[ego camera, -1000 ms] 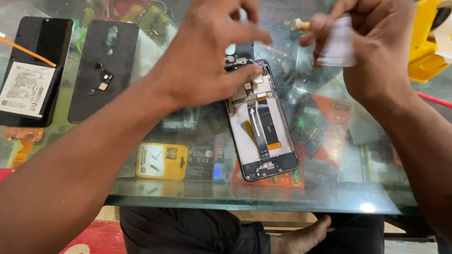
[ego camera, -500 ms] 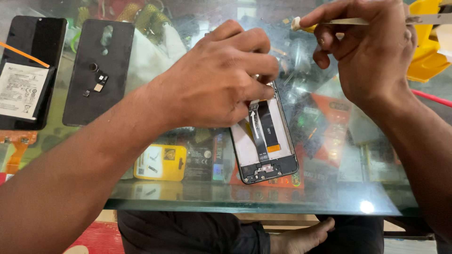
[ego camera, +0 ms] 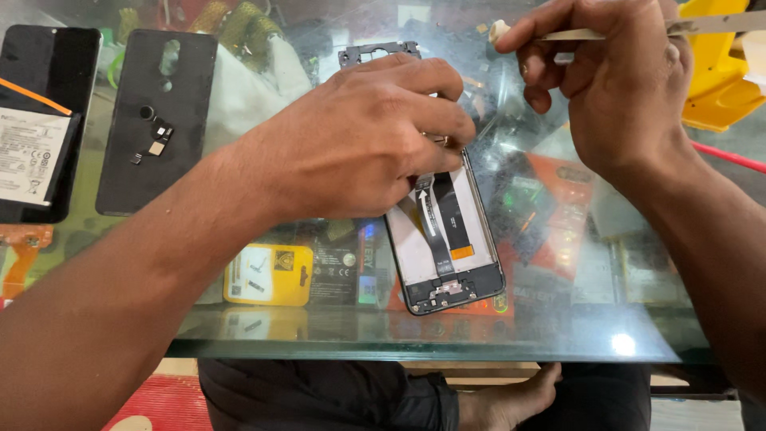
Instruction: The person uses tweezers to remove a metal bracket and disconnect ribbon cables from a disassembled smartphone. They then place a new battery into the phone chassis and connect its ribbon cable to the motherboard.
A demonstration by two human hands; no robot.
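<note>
Head view, nearest first: under the front edge of the glass tabletop (ego camera: 558, 339) sit the person's dark-trousered legs and a bare foot (ego camera: 511, 399). On the glass lies an opened smartphone (ego camera: 447, 247), back cover off, its white inner frame and a black flex cable showing, the bottom end pointing toward the person. The left hand (ego camera: 367, 144) presses down on the phone's upper half, fingers curled and bearing on it, so the top part is mostly hidden. Through the glass, just left of the phone, a yellow packet (ego camera: 267, 275) lies on the shelf below. Farther left on the glass lie a black back cover (ego camera: 155, 120) and, beside it, a battery (ego camera: 32, 156) resting on another dark panel. Farther off, the right hand (ego camera: 614, 88) hovers above the table, fingers pinching metal tweezers (ego camera: 622, 32). A yellow plastic object (ego camera: 722, 80) sits just behind it.
</note>
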